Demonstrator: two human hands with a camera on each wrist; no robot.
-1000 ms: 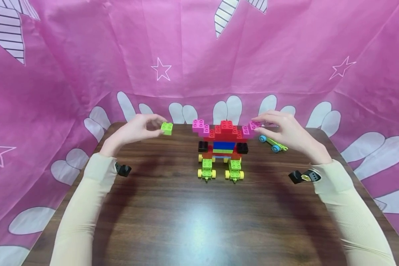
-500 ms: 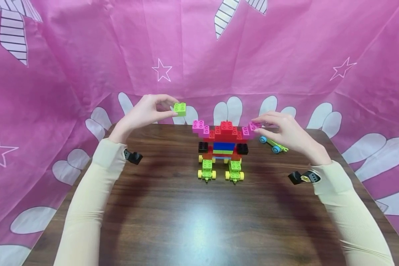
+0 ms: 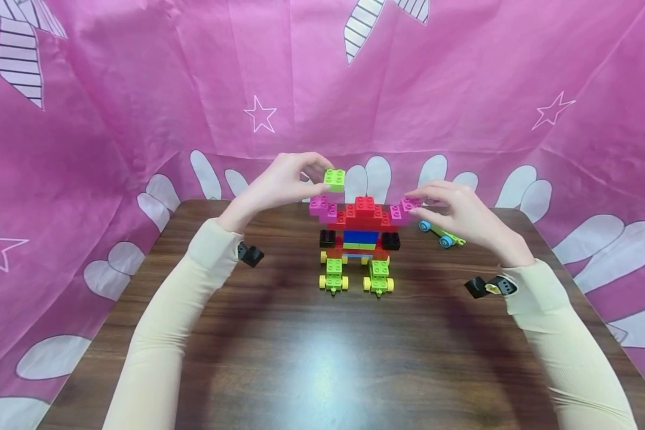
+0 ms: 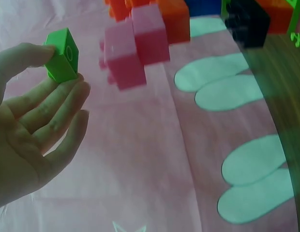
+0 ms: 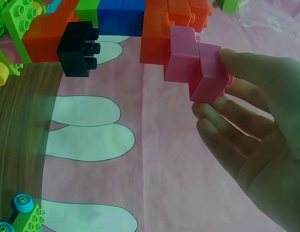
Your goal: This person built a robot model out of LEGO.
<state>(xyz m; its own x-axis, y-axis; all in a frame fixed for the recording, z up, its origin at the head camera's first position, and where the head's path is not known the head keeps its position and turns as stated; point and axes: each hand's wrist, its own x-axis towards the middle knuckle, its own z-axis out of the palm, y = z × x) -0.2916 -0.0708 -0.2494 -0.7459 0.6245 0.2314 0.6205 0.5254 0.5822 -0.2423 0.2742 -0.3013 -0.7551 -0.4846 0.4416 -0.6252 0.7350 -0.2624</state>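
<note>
In the head view my left hand [image 3: 285,182] pinches a lime-green toy brick [image 3: 334,180] in the air above the left pink arm of a brick figure [image 3: 361,222]. Thumb and fingertips grip that brick [image 4: 62,57] from opposite sides in the left wrist view, apart from the two stepped pink bricks [image 4: 126,55]. On the figure's other side, my right hand [image 3: 454,206] pinches the outer pink brick [image 5: 210,72] between thumb and fingers. The figure has a red stepped top, a blue middle, black side bricks [image 3: 391,240] and green wheeled feet [image 3: 380,278].
Right of the figure, partly behind my right hand, lies a lime wheeled base [image 3: 442,233] with blue wheels. The dark wooden table [image 3: 322,334] ends just behind the figure. A pink cloth [image 3: 312,77] hangs around its back and sides.
My left hand has lifted the lime-green brick and carried it rightward, from beside the figure to above its left pink arm. My right hand has stayed at the right pink brick.
</note>
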